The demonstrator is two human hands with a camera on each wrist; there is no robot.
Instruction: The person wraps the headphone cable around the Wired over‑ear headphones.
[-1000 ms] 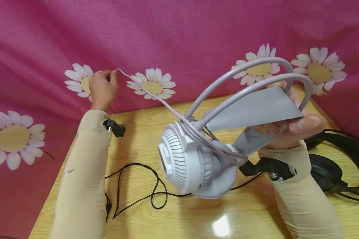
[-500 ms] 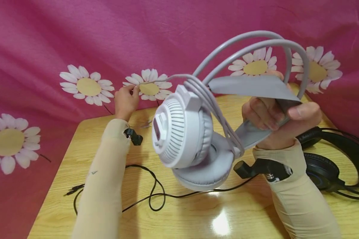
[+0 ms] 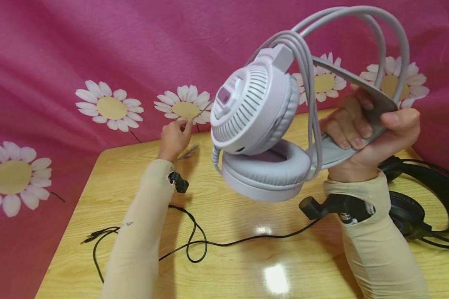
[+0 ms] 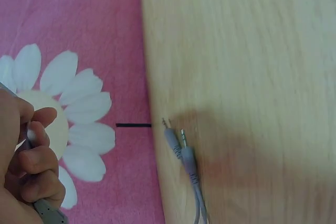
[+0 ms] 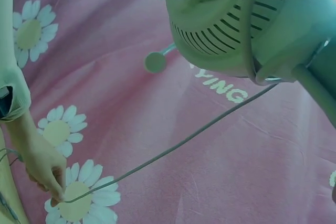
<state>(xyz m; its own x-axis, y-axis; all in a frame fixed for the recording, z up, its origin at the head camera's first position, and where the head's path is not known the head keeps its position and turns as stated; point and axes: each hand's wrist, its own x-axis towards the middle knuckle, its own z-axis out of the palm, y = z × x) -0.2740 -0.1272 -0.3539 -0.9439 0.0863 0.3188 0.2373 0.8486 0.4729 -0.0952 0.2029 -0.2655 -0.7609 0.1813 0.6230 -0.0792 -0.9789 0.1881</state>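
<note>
I hold the white headphones (image 3: 260, 101), upper right in the head view, right hand (image 3: 370, 133) curled round the band (image 3: 332, 153); left of centre, my left hand (image 3: 175, 139) pinches their cable (image 5: 178, 145), perhaps a half-hidden grey piece (image 4: 50, 214) too.

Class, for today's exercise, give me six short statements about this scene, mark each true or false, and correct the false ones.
1. The right hand holds the white headset above the wooden table. True.
2. The black headphones hang from the left hand. False: they lie on the table.
3. The left hand pinches a thin cable that runs to the white headset. True.
4. The left wrist view shows only one plug. False: two grey plugs show there.
5. The black cable lies in a straight line. False: it curves and forms a loop.
6. White flowers decorate the pink cloth. True.
</note>
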